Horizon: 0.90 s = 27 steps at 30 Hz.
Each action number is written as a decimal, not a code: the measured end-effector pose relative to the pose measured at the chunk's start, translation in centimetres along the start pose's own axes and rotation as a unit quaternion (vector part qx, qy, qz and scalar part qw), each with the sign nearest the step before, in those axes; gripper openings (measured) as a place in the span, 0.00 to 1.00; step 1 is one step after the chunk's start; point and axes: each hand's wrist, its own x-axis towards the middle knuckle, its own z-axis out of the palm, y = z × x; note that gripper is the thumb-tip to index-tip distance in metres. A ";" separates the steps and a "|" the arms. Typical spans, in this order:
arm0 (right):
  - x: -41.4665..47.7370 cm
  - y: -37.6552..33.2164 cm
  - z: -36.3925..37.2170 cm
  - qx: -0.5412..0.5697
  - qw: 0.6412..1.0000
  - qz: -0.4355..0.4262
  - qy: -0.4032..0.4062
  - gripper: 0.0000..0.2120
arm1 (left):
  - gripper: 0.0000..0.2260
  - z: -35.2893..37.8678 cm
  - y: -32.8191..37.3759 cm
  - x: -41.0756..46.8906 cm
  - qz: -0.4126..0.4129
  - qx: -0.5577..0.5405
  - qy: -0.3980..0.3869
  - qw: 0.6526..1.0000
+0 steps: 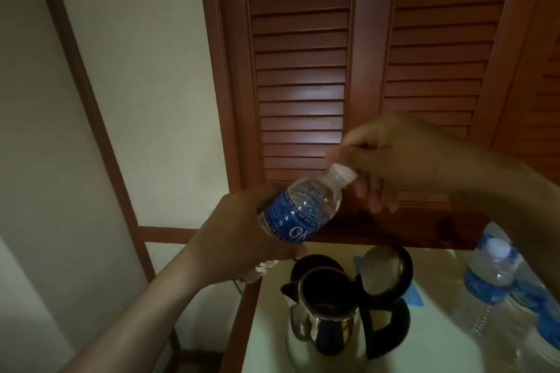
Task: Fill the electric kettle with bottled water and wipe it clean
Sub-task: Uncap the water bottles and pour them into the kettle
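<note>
left hand (242, 236) curled round bottle (303, 209) base, gripping | bottle's long axis tilted, neck pointing up and right from that grip | right hand (394, 157) thumb and fingers pinching cap (345, 172) at the neck end | kettle (327, 321) below the held bottle, upright, lid (385, 269) flipped open | spare bottles (491, 269) right of kettle

We see through one camera worn on the head. It looks forward and down, very close to the left hand (242, 239) and the right hand (397, 157), which hold the bottle (303, 209) in the middle. The kettle (327, 324) sits low and near. The slatted wooden doors (303, 70) fill the top, just ahead.
</note>
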 end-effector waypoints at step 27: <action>-0.1 0.5 -0.9 -0.056 0.993 -0.100 -0.011 0.21 | 0.30 2.5 -1.2 0.2 -0.072 -0.079 0.026 0.994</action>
